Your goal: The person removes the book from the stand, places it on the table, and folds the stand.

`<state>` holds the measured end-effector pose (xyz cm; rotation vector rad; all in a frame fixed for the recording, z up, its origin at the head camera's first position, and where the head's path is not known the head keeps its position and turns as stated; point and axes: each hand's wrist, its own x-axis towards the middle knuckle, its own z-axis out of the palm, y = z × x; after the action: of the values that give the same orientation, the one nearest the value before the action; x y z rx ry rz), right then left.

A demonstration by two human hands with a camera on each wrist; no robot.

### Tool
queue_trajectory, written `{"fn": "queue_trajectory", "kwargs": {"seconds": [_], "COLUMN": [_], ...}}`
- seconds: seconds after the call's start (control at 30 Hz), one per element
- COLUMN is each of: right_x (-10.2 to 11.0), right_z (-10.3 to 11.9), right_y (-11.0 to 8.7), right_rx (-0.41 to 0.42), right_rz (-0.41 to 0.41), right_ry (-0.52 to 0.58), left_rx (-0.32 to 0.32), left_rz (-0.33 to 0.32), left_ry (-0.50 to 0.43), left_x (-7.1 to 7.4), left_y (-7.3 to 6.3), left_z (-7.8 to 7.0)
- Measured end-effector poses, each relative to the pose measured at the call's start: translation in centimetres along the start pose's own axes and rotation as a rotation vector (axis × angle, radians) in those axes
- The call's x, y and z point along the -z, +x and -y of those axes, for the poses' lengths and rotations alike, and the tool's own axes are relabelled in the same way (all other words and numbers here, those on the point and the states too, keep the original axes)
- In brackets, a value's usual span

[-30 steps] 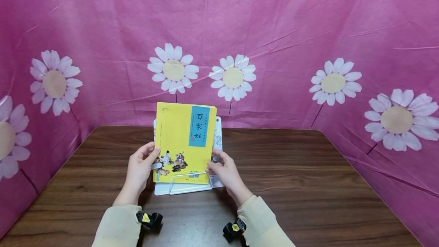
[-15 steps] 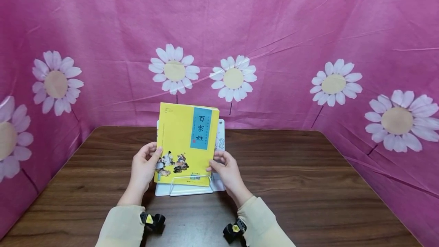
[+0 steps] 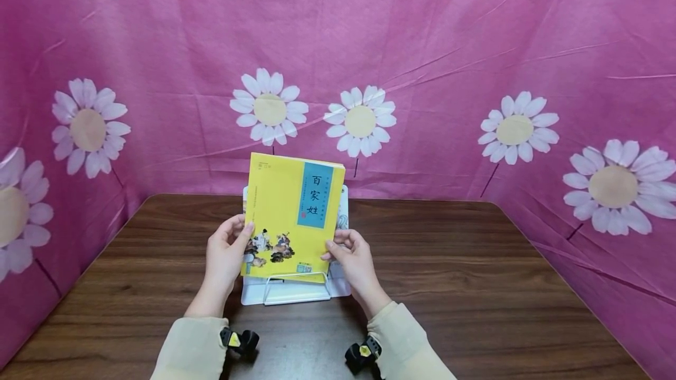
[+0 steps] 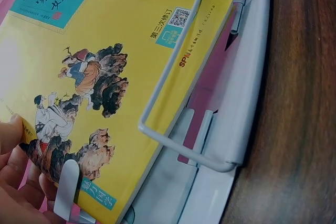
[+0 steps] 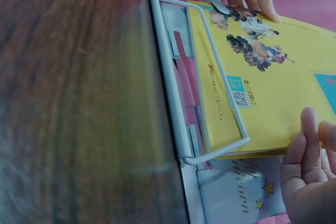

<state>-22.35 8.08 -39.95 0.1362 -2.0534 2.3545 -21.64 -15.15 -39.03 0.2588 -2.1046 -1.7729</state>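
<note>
A yellow book [image 3: 287,210] with a blue title panel stands upright in a white book stand [image 3: 256,293], leaning slightly clockwise. My left hand [image 3: 224,251] holds its left edge, thumb on the cover and fingers behind. On the opposite edge my right hand [image 3: 355,260] pinches the book, with the thumb in front. A wire bracket [image 5: 223,80] crosses in front of the lower cover. In the left wrist view, the book's bottom edge sits above the stand's ledge [image 4: 252,93], with a gap between. A small metal clip [image 4: 67,187] overlaps the cover's left edge.
The stand is on a dark wood-grain table [image 3: 449,274]. Its back plate [image 5: 247,192] carries printed letters and stars. Behind the table hangs a pink cloth [image 3: 422,28] with white daisies. Black wrist devices [image 3: 240,340] are strapped over the pale sleeves [image 3: 190,348].
Both hands have raised the book slightly relative to the stand and shifted it to the right. It leans a little more clockwise. The stand has moved slightly right and nearer.
</note>
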Motion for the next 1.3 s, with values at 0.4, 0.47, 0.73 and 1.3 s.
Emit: {"fn": "queue_trajectory", "kwargs": {"seconds": [0.4, 0.47, 0.73, 1.3], "right_x": [0.7, 0.8, 0.8, 1.9], "right_z": [0.5, 0.7, 1.8, 3.5], "right_y": [0.1, 0.1, 0.0, -0.2], "right_rx": [0.000, -0.003, 0.040, 0.188], "right_rz": [0.026, 0.020, 0.012, -0.149], "right_ry": [-0.102, -0.105, -0.059, -0.140], "left_rx": [-0.011, -0.016, -0.077, -0.266], "left_rz": [-0.005, -0.012, -0.027, -0.028], "left_ry": [-0.026, -0.027, -0.091, -0.086], "left_x": [0.1, 0.1, 0.4, 0.0], "left_y": [-0.1, -0.1, -0.5, -2.0], "left_z": [-0.4, -0.5, -1.8, -4.3]}}
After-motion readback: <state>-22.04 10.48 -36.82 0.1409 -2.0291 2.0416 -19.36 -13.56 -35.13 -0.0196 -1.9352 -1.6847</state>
